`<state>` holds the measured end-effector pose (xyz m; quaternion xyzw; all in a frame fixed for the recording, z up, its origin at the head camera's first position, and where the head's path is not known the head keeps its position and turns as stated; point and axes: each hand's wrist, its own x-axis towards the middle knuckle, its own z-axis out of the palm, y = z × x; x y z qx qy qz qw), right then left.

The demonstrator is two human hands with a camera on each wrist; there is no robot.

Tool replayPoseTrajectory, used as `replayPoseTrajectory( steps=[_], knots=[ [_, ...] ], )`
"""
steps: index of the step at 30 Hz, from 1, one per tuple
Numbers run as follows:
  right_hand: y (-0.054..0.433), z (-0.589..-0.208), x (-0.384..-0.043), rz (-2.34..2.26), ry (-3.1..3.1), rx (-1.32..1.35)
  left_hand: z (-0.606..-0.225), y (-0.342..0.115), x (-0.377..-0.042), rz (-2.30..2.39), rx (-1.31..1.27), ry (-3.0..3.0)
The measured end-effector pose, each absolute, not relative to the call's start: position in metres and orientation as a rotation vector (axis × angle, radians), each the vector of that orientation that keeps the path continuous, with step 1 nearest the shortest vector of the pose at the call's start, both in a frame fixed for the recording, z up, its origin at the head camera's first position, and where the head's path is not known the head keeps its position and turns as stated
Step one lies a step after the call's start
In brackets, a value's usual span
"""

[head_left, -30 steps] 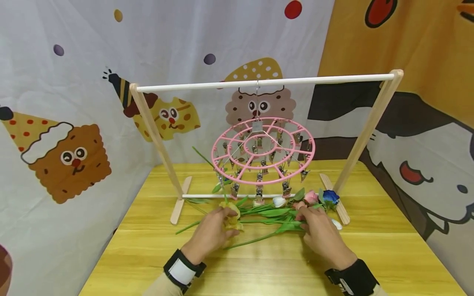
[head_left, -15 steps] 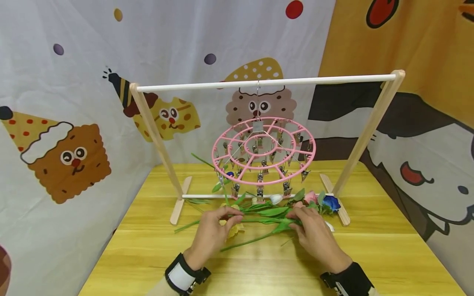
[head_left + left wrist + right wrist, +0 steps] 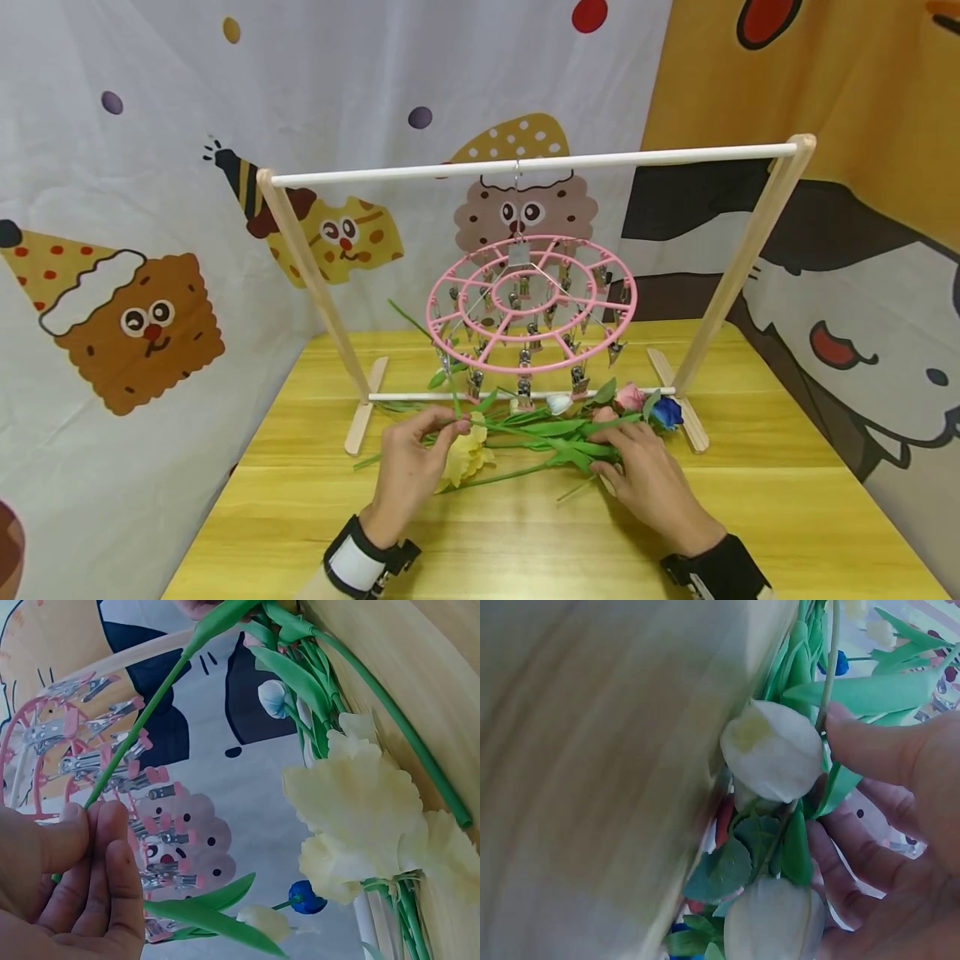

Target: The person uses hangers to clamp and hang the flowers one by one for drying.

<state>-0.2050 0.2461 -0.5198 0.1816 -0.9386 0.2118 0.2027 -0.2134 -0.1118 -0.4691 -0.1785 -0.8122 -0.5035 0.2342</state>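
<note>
My left hand [image 3: 411, 462] pinches a thin green flower stem [image 3: 142, 735] between thumb and fingers. That stem runs across to my right hand [image 3: 648, 475], whose thumb and curled fingers hold stems and leaves in the pile. Two white tulip heads [image 3: 772, 750] hang beside the right palm in the right wrist view. Below the left fingers lies a large yellow ruffled flower [image 3: 467, 458]. A pink rose [image 3: 630, 397] and a blue rose [image 3: 666, 412] lie just beyond the right hand. Which stems the right fingers hold is partly hidden by leaves.
A pink round clip hanger [image 3: 532, 367] with several metal clips hangs from the white top bar [image 3: 420, 172] of a wooden stand, above the flowers. Its lower bar [image 3: 420, 397] crosses behind the pile. A printed curtain [image 3: 337, 83] stands behind the wooden table [image 3: 525, 550].
My left hand has shifted left off the yellow flower, uncovering it, and now pinches a stem. The right hand stays over the pile; the white tulip beside it has gone out of sight under it.
</note>
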Motion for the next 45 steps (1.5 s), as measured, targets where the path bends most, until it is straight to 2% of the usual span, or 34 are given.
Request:
replayPoseTrajectory(
  steps=[15,24,32,36,45],
  knots=[
    [0.255,-0.508,-0.207,0.567,-2.659,0.523,-0.474,-0.112,-0.218,-1.419,-0.378,-2.135],
    [0.27,-0.514,-0.208,0.524,-2.689,0.463,-0.47,-0.129,-0.22,-1.446,-0.37,-2.079],
    [0.258,-0.503,-0.203,0.628,-2.5,0.422,-0.467,-0.135,-0.212,-1.44,-0.405,-2.055],
    [0.246,-0.488,-0.196,0.674,-2.316,0.508,-0.461,-0.133,-0.205,-1.42,-0.494,-2.024],
    [0.21,-0.453,-0.191,0.767,-2.035,0.898,-0.44,-0.125,-0.196,-1.235,-0.682,-1.93]
  ],
)
